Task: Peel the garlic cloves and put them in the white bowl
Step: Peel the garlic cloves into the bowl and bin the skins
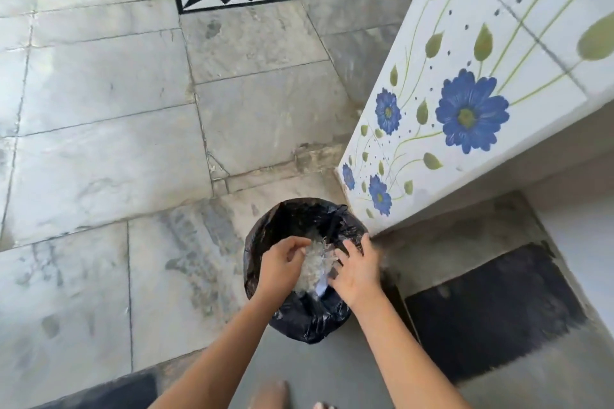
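Flaky, papery white garlic skins (314,267) sit heaped between the hands, above a round bin (309,322) lined with glossy crinkled black plastic. The left hand (282,267) curls against the flakes, grip unclear. The right hand (357,271) lies flat, fingers spread.

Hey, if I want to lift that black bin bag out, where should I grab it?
Grip the black bin bag by its folded-over rim, probably coming from above on the left side. The plastic bunches loosely there, so it should be easy to pinch, while the flowered tile wall crowds the right side.
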Demonstrator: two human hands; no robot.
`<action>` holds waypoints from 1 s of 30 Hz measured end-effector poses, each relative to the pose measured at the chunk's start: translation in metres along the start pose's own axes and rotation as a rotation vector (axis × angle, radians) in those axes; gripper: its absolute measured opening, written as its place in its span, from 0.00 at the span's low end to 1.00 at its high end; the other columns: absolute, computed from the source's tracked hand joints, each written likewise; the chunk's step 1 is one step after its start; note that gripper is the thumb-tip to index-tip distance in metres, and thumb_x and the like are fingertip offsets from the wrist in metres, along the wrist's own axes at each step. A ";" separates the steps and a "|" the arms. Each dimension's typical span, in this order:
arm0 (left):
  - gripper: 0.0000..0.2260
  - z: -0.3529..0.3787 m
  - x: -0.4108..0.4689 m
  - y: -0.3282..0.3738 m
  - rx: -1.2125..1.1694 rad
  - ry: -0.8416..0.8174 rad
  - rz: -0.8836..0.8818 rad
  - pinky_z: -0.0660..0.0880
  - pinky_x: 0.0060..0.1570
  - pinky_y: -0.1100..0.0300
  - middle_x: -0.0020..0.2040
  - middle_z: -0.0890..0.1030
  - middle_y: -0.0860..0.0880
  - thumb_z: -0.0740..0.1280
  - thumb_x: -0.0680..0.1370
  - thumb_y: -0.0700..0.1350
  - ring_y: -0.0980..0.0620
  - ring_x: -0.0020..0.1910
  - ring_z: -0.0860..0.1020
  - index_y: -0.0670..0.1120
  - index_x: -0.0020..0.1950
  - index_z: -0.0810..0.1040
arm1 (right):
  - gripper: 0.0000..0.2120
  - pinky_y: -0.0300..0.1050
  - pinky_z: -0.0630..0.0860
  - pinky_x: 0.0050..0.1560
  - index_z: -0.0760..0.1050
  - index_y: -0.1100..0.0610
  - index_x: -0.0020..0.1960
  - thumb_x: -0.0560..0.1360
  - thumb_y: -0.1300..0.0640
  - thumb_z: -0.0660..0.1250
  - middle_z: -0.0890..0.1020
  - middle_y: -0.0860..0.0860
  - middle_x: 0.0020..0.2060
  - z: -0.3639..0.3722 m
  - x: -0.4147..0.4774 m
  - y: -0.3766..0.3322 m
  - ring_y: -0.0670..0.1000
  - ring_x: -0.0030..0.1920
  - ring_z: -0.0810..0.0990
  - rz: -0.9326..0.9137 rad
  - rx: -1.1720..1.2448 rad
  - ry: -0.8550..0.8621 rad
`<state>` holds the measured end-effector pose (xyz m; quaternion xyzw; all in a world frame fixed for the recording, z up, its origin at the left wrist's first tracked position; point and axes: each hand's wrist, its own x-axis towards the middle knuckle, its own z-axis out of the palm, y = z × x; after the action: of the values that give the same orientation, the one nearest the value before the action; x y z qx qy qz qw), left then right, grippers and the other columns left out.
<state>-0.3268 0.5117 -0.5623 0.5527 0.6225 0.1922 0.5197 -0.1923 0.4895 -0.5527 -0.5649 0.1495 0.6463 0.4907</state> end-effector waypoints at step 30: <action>0.20 -0.016 -0.043 0.064 0.315 -0.098 0.150 0.68 0.56 0.60 0.71 0.68 0.51 0.61 0.80 0.50 0.52 0.65 0.71 0.49 0.72 0.66 | 0.25 0.49 0.57 0.70 0.60 0.54 0.75 0.82 0.43 0.50 0.65 0.52 0.73 0.018 -0.105 -0.033 0.53 0.73 0.62 -0.146 -0.417 -0.063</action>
<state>-0.3154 0.4991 -0.4858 0.6808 0.5760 0.1032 0.4406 -0.1890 0.4699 -0.4428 -0.6430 -0.0440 0.6434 0.4130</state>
